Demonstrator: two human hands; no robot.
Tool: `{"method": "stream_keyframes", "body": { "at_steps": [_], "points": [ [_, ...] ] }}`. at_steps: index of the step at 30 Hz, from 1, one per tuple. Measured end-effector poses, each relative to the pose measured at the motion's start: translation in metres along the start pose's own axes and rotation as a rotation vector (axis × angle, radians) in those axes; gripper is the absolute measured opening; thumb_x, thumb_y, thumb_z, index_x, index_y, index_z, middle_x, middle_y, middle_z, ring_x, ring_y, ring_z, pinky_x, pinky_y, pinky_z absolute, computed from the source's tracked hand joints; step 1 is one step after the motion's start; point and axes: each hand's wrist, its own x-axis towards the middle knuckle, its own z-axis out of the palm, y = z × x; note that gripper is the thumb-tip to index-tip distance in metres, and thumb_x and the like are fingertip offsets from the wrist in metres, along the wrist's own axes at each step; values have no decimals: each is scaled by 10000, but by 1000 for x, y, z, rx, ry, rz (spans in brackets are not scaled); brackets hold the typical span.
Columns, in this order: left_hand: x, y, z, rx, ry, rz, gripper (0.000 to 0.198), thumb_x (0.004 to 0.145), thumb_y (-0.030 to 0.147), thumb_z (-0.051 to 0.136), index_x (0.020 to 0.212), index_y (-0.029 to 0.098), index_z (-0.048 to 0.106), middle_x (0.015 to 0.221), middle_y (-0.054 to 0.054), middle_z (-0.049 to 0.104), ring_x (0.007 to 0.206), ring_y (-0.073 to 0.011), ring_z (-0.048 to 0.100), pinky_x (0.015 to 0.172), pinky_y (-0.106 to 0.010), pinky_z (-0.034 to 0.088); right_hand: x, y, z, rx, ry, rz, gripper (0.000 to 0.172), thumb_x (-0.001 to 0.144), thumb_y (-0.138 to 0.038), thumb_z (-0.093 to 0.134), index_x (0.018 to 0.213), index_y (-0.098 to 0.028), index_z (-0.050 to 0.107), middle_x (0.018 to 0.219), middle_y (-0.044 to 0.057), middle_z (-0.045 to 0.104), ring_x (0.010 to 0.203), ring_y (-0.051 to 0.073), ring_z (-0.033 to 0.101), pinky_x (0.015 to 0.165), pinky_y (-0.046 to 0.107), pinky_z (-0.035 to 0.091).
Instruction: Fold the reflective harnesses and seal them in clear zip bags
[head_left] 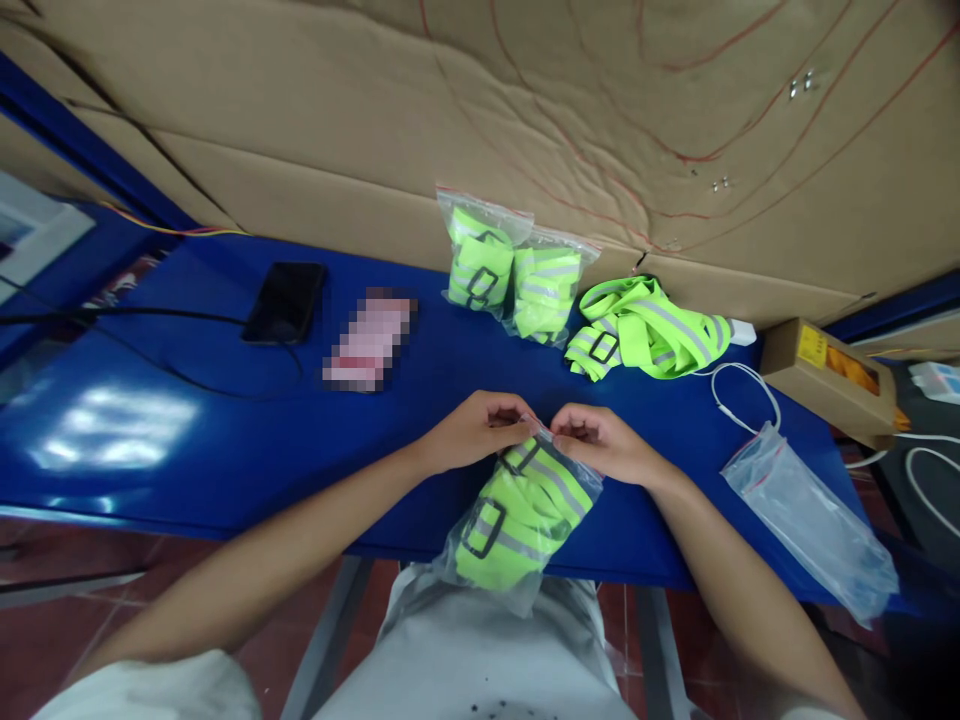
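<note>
A clear zip-lock bag hangs at the table's front edge, its top pinched between both my hands. Inside it lies a folded neon-yellow reflective strap with grey stripes and black buckles. My left hand is closed on the left part of the bag's red-lined seal. Close beside it, my right hand is closed on the seal's right part. Beyond my hands stand two filled zip-lock bags of the same kind. To their right is a loose heap of reflective straps with a black buckle.
Flat clear bags lie at the table's right edge, near a white cable and a cardboard box. A black phone and a blurred-out pink item rest on the blue table. Cardboard panels stand behind.
</note>
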Motion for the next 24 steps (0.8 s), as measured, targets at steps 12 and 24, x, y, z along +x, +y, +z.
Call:
{"method": "stream_keyframes", "body": {
  "at_steps": [12,24],
  "points": [
    [0,-7,5,59,34,17,204,793,319,723,838,122,693,710,11,633,648,-97,544,609,-210,400,3,8,20,-36,85,18,226,874,-361,687,813,-166,592,679,-52,492,612,75,426,551,207,323],
    [-1,-7,6,72,20,-15,215,787,326,764,866,128,737,737,-3,688,661,-107,578,609,-218,403,-5,-4,25,-303,213,-195,75,894,-238,660,856,-179,633,695,-46,581,606,68,489,572,196,376]
  ]
}}
